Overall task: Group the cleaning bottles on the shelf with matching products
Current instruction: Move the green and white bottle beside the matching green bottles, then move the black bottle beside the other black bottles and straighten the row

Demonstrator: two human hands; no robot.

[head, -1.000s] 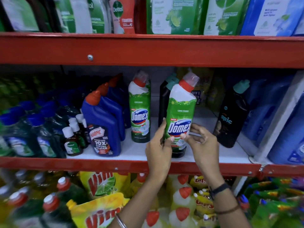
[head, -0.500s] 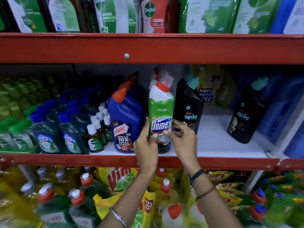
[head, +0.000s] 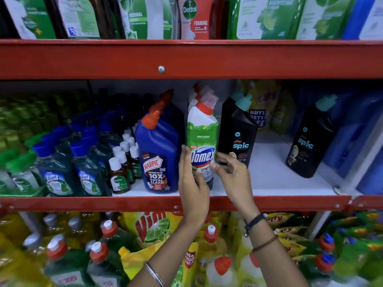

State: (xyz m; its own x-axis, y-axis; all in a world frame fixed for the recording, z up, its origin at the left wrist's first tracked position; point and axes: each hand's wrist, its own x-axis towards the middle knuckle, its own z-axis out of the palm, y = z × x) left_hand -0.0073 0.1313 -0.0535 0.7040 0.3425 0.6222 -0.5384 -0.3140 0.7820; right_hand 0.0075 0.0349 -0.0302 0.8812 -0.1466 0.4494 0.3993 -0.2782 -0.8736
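Observation:
A white and green Domex bottle (head: 202,129) with a red cap stands upright on the middle shelf (head: 273,179), at the front of a row of matching Domex bottles (head: 200,94). It sits between a blue Harpic bottle (head: 158,154) on its left and a black Spic bottle (head: 238,133) on its right. My left hand (head: 192,187) wraps the bottle's lower left side, thumb on the label. My right hand (head: 234,179) touches its lower right edge with curled fingers. A second Spic bottle (head: 310,141) stands alone farther right.
Small Dettol bottles (head: 119,179) and blue-capped Lizol bottles (head: 56,168) crowd the shelf's left. Blue bottles (head: 362,141) fill the right end. Dettol pouches (head: 192,17) hang above the red beam (head: 103,59). Vim pouches (head: 153,228) and bottles lie below.
Both hands carried the Domex bottle left, from beside the far Spic bottle to the front of the Domex row, next to the Harpic bottle. It now rests on the shelf.

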